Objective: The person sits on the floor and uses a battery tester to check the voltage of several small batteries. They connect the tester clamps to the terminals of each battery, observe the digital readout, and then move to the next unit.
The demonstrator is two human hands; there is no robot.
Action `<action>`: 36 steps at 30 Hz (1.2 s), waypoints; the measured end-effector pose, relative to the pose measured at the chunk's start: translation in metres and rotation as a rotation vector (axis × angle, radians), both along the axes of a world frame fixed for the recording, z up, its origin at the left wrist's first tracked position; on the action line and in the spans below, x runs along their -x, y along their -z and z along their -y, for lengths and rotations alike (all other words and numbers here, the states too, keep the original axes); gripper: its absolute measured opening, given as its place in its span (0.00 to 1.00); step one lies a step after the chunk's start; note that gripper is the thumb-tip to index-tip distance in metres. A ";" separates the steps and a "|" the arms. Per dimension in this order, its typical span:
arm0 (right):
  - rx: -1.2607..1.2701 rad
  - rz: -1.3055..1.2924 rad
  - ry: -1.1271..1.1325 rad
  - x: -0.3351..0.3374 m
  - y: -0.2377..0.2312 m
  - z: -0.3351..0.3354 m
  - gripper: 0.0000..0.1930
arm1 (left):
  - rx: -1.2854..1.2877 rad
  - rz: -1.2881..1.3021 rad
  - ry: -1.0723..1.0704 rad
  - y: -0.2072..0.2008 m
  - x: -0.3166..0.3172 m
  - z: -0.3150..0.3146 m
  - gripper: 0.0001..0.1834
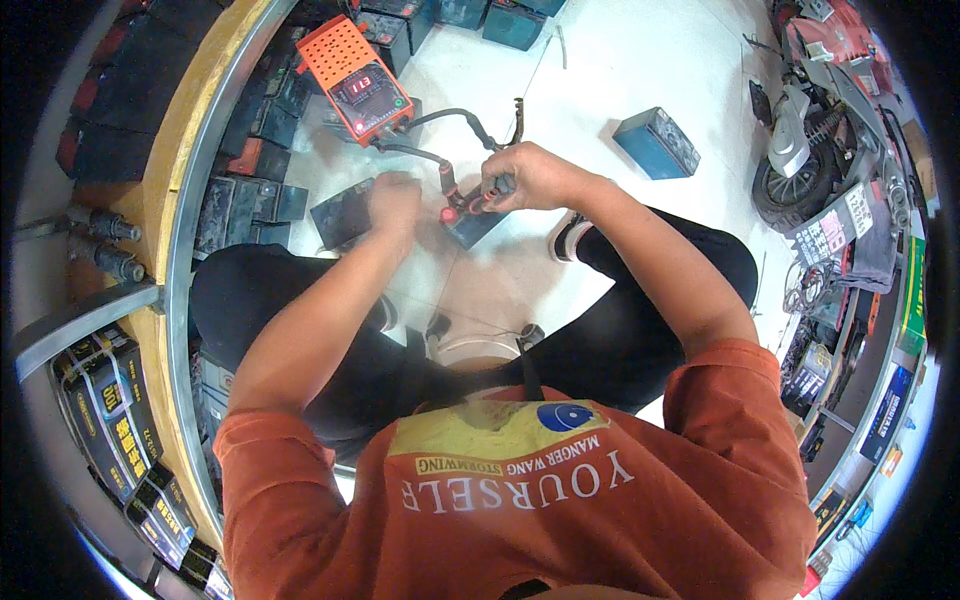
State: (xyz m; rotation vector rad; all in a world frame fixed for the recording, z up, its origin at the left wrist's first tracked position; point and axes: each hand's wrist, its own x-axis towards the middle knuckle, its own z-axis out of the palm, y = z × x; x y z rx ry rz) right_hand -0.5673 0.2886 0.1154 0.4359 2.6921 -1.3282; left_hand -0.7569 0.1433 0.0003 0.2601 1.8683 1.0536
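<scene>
An orange battery tester [358,85] with a lit red display lies ahead of me, and two thick black cables run from it. My right hand [530,178] is closed around a cable clamp [503,184] with dark grips and red parts, just over a dark battery [480,230]. Another clamp's jaw [519,112] sticks up beyond that hand. My left hand [395,203], slightly blurred, is closed at the right end of a second dark battery [342,214]; its fingertips are hidden. The exact contact between clamp and battery terminal is covered by the fingers.
A separate battery [655,144] stands on the pale floor to the right. Rows of batteries [250,205] line the left side beside a metal-edged shelf [178,200]. A scooter wheel [800,190] and parts lie at the far right. My knees flank the work spot.
</scene>
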 end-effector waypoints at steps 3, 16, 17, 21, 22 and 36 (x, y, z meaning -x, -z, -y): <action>-0.015 -0.010 -0.001 -0.002 0.006 -0.002 0.13 | 0.050 -0.603 0.034 0.001 0.014 -0.010 0.33; 0.011 -0.048 -0.010 -0.002 0.001 -0.002 0.12 | -0.134 -1.000 -0.100 0.033 0.033 -0.045 0.58; 0.027 -0.047 -0.005 -0.001 0.001 -0.001 0.12 | -0.115 -0.991 -0.106 0.037 0.033 -0.048 0.58; 0.068 -0.035 0.009 0.000 0.002 0.000 0.12 | -0.147 -1.016 -0.117 0.048 0.033 -0.050 0.54; 0.048 -0.010 0.006 0.000 0.000 0.000 0.12 | -0.144 -1.005 -0.118 0.050 0.032 -0.050 0.54; 0.023 -0.001 -0.021 0.000 0.003 0.001 0.14 | -0.149 -0.935 -0.228 0.060 0.027 -0.055 0.53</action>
